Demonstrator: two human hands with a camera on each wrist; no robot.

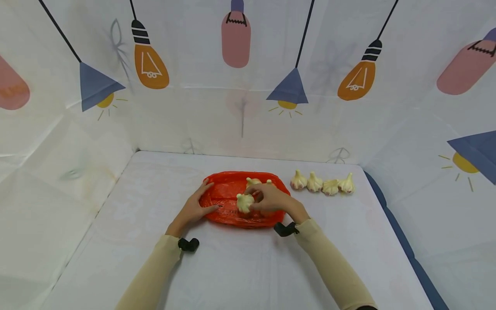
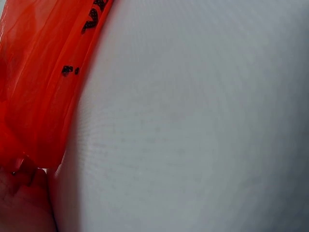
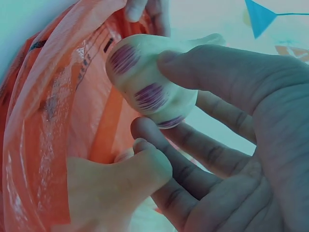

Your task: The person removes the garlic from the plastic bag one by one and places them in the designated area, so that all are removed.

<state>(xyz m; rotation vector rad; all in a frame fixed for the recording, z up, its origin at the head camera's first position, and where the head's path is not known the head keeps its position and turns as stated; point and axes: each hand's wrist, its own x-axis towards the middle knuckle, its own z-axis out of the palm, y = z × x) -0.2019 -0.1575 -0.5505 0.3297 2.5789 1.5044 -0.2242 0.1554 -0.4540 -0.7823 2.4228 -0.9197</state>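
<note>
An oval red plastic bag (image 1: 224, 189), its mouth spread wide, lies on the white table. My left hand (image 1: 195, 206) holds the bag's left end, thumb and fingers over the rim; in the left wrist view only a bit of that hand (image 2: 24, 203) shows beside the bag (image 2: 43, 87). Above the bag, my right hand (image 1: 273, 199) pinches a garlic bulb (image 1: 245, 203) between thumb and fingers. Purple streaks mark this garlic bulb (image 3: 145, 77) in the right wrist view. More garlic (image 1: 253, 182) lies inside the bag, partly hidden by my right hand.
Several garlic bulbs (image 1: 314, 182) stand in a row on the table (image 1: 232, 267), right of the bag. A white cloth printed with lamps (image 1: 186, 116) hangs behind and at both sides. Dark blue edging (image 1: 391, 224) runs along the table's right side.
</note>
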